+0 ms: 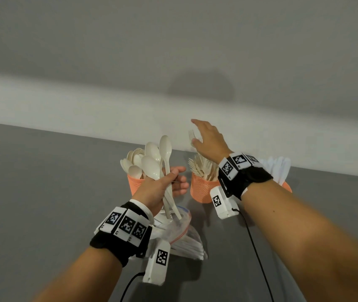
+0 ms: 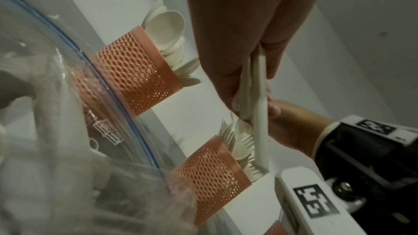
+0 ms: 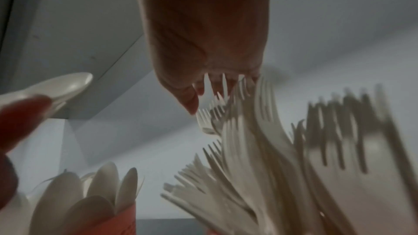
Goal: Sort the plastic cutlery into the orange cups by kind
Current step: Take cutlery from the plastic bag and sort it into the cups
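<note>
Our left hand is curled tight round a bunch of spoons, gripping them by the handles just in front of the spoon cup. Our right hand hovers with fingers spread and relaxed over the fork cup, its palm near the tines of the forks and one fork head showing beside the fingers; we cannot tell whether it touches them. To finish this step well, we judge the bunch should be lifted over the spoon cup's rim and lowered handles first, loosening the grip only once the ends are inside. The held spoons stand nearly upright, long axis vertical, bowls up and handles down toward the plastic bag lying on the grey table.
</note>
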### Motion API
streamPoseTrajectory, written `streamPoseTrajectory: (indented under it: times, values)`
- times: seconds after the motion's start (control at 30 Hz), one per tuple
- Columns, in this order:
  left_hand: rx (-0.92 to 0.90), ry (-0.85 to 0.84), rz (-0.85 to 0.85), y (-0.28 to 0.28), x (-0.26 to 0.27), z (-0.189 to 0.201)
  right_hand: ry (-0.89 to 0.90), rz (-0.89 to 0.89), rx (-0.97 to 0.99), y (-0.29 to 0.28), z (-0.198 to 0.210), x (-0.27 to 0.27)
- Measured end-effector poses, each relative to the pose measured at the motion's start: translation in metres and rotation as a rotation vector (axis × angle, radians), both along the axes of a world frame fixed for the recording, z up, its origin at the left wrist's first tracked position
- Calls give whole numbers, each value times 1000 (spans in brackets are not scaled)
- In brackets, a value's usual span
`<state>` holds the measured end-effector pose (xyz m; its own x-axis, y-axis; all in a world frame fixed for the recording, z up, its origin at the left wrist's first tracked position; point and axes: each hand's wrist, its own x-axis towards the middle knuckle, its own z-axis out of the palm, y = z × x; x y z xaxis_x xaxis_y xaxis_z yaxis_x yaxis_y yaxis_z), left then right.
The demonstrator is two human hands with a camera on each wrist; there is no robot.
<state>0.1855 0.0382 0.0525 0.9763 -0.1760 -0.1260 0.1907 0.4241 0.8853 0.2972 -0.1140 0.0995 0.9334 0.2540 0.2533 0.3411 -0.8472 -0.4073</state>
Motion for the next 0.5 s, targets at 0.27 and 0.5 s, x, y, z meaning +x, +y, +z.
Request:
streamPoseTrajectory:
  times: [0.27, 0.5]
  values:
    - [-15, -11, 22, 6, 1, -3, -23, 47, 12, -14, 3, -2]
    - [5, -1, -25, -9, 1, -2, -71, -50, 56, -41, -23, -14]
